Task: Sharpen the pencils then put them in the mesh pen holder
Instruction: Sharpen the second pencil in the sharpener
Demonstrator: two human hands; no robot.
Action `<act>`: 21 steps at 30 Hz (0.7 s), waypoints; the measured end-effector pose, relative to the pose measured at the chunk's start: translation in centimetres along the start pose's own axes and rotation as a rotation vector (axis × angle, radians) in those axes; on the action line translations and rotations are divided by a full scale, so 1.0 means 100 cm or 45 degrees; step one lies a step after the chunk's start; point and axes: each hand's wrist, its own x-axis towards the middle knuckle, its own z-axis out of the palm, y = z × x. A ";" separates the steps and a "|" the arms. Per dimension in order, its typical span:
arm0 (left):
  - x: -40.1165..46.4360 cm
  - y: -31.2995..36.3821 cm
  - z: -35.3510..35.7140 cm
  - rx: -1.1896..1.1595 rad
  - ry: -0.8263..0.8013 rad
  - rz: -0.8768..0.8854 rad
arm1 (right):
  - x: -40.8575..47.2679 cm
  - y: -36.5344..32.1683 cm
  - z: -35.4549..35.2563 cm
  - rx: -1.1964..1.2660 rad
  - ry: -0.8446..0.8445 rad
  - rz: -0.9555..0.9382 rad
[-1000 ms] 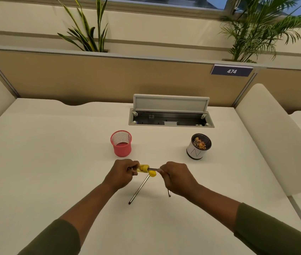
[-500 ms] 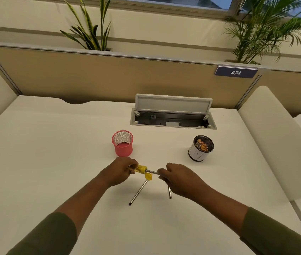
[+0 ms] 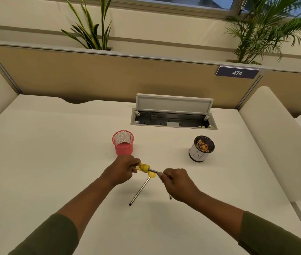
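Left hand (image 3: 122, 170) grips yellow sharpener (image 3: 142, 167); right hand (image 3: 177, 183) pinches pencil (image 3: 154, 170). Pencil light, stiff, tip brittle; best held near sharpener.

A pink mesh holder (image 3: 123, 142) and a white cup (image 3: 200, 152) with a black rim, marked with a thin "N" and filled with orange-brown shavings, are seen on the cream desk (image 3: 44, 162). A yellow sharpener (image 3: 143, 168) and grey pencils (image 3: 139, 191) are shown; the sleeves (image 3: 52, 236) are olive green.
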 end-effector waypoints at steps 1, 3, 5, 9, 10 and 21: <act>0.001 0.000 -0.001 0.016 0.021 0.008 | 0.002 -0.004 0.002 0.434 -0.029 0.390; 0.001 -0.001 -0.003 0.046 0.034 0.034 | 0.006 -0.009 0.002 1.191 -0.186 1.041; 0.001 0.000 -0.003 0.074 0.015 0.067 | 0.007 -0.006 -0.002 1.294 -0.290 1.160; 0.003 0.001 -0.001 0.031 -0.015 -0.021 | 0.004 -0.007 -0.009 0.523 -0.218 0.580; 0.003 0.000 0.000 0.013 -0.030 -0.052 | 0.003 -0.004 -0.009 0.108 -0.190 0.305; -0.005 -0.012 0.011 0.286 -0.384 -0.085 | 0.006 0.021 -0.022 -1.098 0.035 -0.825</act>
